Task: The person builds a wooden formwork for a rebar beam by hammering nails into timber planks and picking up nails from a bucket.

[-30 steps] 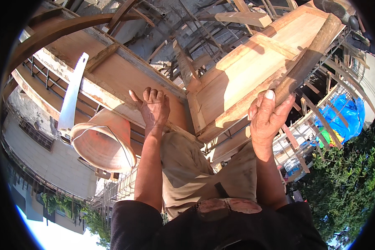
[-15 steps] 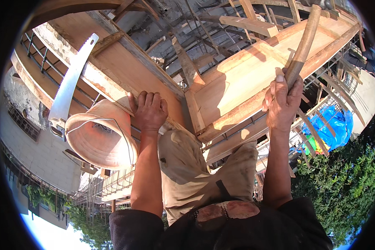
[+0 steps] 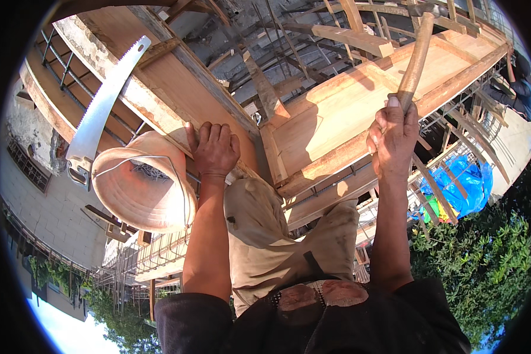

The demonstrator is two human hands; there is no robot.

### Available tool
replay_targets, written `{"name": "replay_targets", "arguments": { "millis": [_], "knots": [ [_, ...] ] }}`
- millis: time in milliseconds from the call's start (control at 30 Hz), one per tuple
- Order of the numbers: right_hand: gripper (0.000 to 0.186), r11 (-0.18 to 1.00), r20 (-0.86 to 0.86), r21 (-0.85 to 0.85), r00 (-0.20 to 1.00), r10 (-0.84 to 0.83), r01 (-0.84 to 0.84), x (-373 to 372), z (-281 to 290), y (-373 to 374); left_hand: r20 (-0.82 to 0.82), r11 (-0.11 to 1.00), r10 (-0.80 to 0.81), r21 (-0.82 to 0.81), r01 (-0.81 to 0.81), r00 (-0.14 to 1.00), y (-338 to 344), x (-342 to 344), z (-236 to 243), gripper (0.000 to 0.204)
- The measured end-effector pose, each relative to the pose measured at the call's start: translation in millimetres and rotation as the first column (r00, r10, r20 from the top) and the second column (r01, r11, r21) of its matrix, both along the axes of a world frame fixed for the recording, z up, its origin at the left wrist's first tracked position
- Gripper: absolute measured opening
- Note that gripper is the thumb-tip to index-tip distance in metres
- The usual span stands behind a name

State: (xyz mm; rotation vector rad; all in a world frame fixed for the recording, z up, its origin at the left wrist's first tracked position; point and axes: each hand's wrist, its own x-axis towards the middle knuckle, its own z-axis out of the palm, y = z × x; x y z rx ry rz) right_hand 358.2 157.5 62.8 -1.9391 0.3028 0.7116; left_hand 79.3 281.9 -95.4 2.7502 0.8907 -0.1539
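My right hand (image 3: 393, 138) is closed round the lower end of a hammer's wooden handle (image 3: 416, 59). The dark hammer head (image 3: 428, 9) is up at the top rim of the view. My left hand (image 3: 214, 150) lies on the edge of a timber board (image 3: 159, 121), thumb and fingers apart, with nothing held in it. To the left of that hand hangs an orange-pink bucket (image 3: 115, 192), tipped toward me, with a wire handle and a heap of what look like nails (image 3: 150, 171) inside. A handsaw (image 3: 103, 109) stands with its blade upward beside the bucket.
A plywood formwork panel (image 3: 336, 124) framed with timber runs to the upper right. Steel bars (image 3: 65, 68) lie in the trough at left. Another person (image 3: 520, 94) is at the far right. Blue plastic sheeting (image 3: 469, 183) and trees (image 3: 478, 259) are below.
The hammer has swung left and more upright in my right hand, and its head now shows. My left hand stays on the board.
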Motion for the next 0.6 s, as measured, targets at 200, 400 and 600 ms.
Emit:
{"name": "replay_targets", "arguments": {
  "millis": [200,400,600],
  "knots": [
    [0.026,0.922,-0.356,-0.386,0.920,-0.167,0.018,-175.2,-66.6,-80.8,0.052,1.000,-0.012,0.011,0.011,0.999,1.3,15.2,3.1,0.008],
    [0.020,0.964,-0.506,-0.209,0.826,-0.251,0.165,-44.8,-18.0,-49.7,0.025,1.000,-0.004,-0.006,0.005,1.000,2.0,1.2,3.5,0.009],
    [0.023,0.974,0.323,-0.216,0.946,0.011,0.063,-1.3,-38.4,-53.2,0.016,1.000,0.017,-0.008,-0.017,1.000,-0.1,7.0,2.5,0.010]
  ]
}}
